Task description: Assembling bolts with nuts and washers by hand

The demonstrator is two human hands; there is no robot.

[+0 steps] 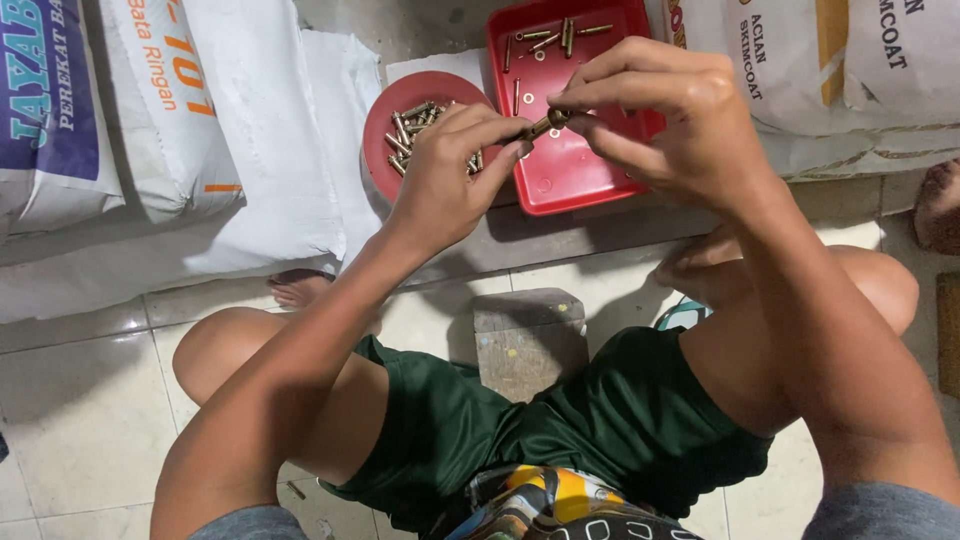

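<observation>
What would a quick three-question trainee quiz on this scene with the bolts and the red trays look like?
1. True or false: the left hand and the right hand hold one small brass-coloured bolt between them.
2. Which container holds the bigger heap of bolts? A) the round red dish B) the square red tray C) a white sack
3. What lies on the floor between the person's knees?

Key
1. True: the fingertips of both hands meet on the bolt, above the tray.
2. A: the dish is heaped; the tray has only a few loose pieces.
3. A small grey block.
</observation>
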